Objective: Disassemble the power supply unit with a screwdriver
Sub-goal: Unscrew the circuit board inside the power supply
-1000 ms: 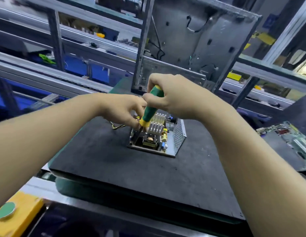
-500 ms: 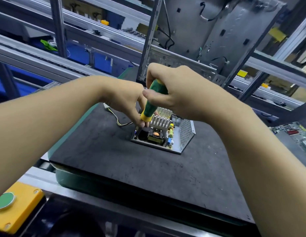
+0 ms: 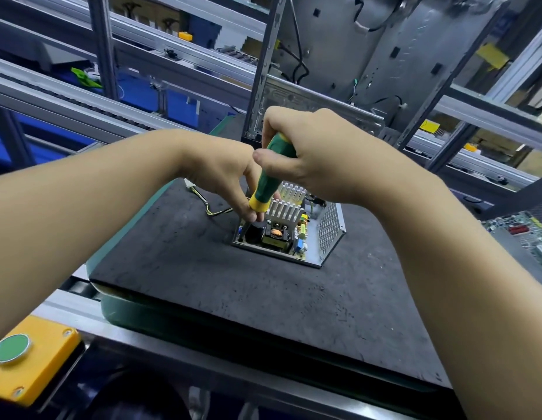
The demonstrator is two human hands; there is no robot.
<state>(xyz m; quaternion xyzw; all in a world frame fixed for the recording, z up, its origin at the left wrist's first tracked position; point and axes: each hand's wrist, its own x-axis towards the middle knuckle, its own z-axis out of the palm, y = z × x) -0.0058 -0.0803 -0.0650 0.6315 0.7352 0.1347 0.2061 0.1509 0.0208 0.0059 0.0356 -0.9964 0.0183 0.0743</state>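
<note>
An opened power supply unit (image 3: 294, 237) lies on the black mat (image 3: 263, 298), its circuit board, finned heatsinks and perforated metal wall exposed. My right hand (image 3: 312, 159) grips the green handle of a screwdriver (image 3: 269, 177) with a yellow collar, held nearly upright over the unit's near left corner. My left hand (image 3: 230, 177) pinches the screwdriver just below the yellow collar with its fingertips. The blade's tip is hidden behind my left fingers and a black capacitor.
An empty metal computer case (image 3: 369, 71) stands upright right behind the unit. A yellow-and-black cable (image 3: 215, 210) trails from the unit's left side. A green circuit board (image 3: 530, 234) lies at the right edge. A yellow box with a green button (image 3: 30, 362) sits front left.
Both hands stay on the screwdriver at the unit's near left corner. The camera has tilted, so the hands and the unit sit a little to the right in view.
</note>
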